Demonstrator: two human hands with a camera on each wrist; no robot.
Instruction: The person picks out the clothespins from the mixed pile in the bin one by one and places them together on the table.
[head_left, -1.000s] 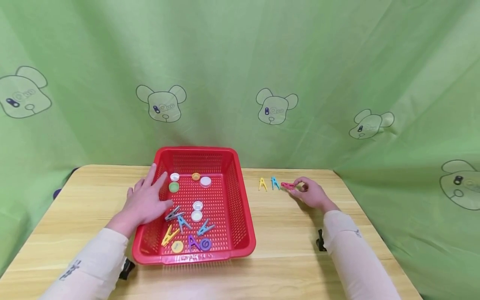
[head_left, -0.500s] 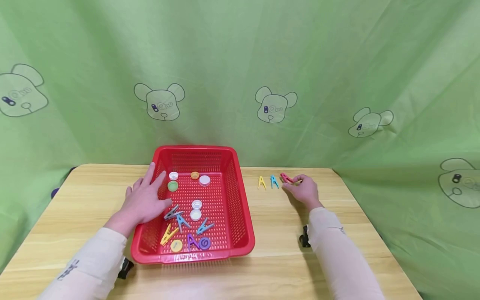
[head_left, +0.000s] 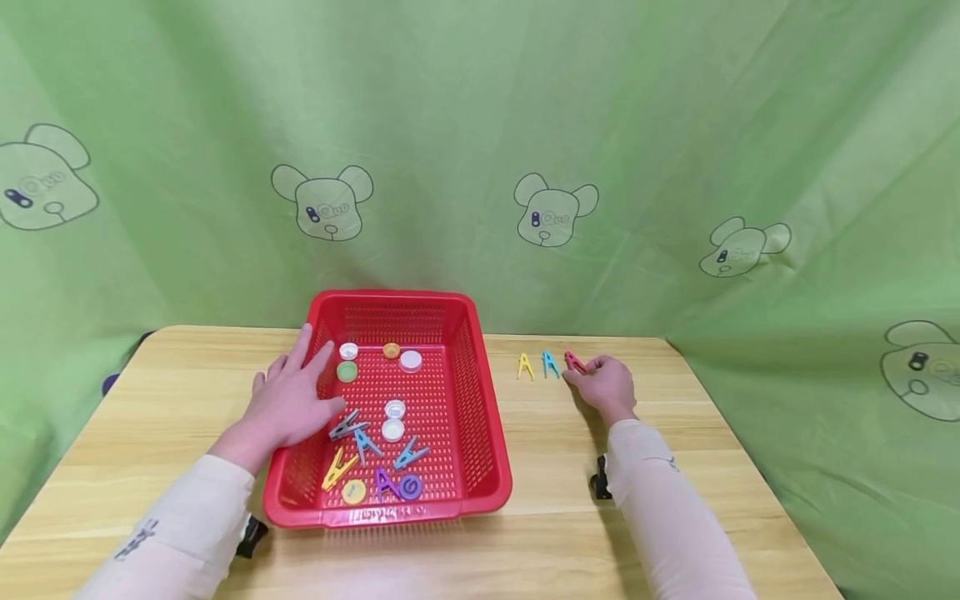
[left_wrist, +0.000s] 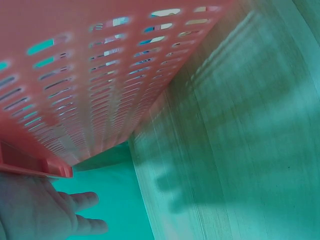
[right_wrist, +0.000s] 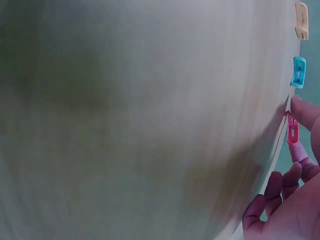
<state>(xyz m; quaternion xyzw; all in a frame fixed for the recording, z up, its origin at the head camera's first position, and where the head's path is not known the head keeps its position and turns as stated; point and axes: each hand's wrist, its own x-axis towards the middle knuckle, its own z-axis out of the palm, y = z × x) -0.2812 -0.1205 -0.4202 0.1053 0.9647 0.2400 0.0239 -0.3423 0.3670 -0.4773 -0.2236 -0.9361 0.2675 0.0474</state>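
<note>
My right hand (head_left: 606,387) pinches a red-pink clothespin (head_left: 573,362) at the back right of the table. In the right wrist view the clothespin (right_wrist: 293,131) sits between thumb and index finger, other fingers bent. Left of it a blue clothespin (head_left: 550,364) and a yellow clothespin (head_left: 525,366) stand in a row. My left hand (head_left: 288,406) rests over the left rim of a red plastic basket (head_left: 497,492), fingers spread and mostly straight. In the left wrist view, fingers (left_wrist: 87,200) extend past the rim, beside the perforated basket wall (left_wrist: 112,80).
Inside the basket lie a purple clothespin (head_left: 386,482), a yellow one (head_left: 339,469), blue and grey ones, and several bottle caps, including a green cap (head_left: 347,372) and an orange cap (head_left: 392,351). A green curtain (head_left: 450,150) hangs behind the wooden table (head_left: 570,533).
My right hand has shifted left and turned the red-pink clothespin from lying sideways to pointing away, beside the blue one. The left hand stays on the basket.
</note>
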